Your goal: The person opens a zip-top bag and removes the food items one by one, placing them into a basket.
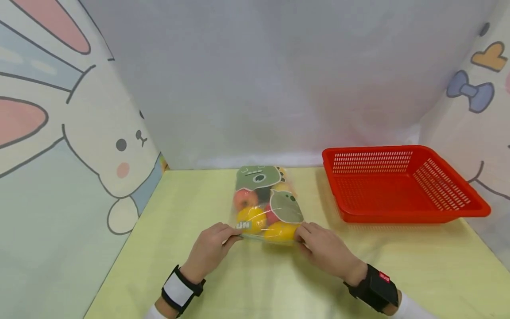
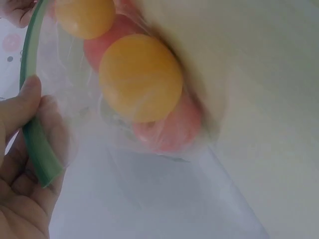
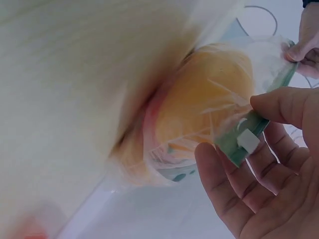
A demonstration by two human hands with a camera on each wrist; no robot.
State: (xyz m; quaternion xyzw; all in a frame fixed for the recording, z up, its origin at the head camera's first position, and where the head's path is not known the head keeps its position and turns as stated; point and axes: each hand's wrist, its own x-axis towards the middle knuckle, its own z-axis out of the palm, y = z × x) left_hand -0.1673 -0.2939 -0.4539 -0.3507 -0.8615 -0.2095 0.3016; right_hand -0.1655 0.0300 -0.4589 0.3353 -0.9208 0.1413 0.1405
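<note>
A clear plastic zip bag point(image 1: 286, 207) with green cartoon animal prints lies on the table, its near edge toward me. Through the film show a pinkish-red apple point(image 1: 245, 199), a round orange-yellow fruit point(image 1: 253, 219) and a longer yellow fruit point(image 1: 280, 231). My left hand point(image 1: 211, 247) pinches the near left corner, thumb on the green zip strip point(image 2: 31, 59) in the left wrist view. At the near right corner, my right hand point(image 1: 326, 249) pinches the same strip between thumb and fingers. A white slider point(image 3: 248, 141) sits at that end, close to the right fingers.
A red plastic basket point(image 1: 414, 217) with slotted walls stands at the right of the pale yellow table point(image 1: 191, 199). Behind the table rises a plain grey-white backdrop point(image 1: 255, 88). Side panels carry cartoon prints, a rabbit point(image 1: 99, 133) on the left one.
</note>
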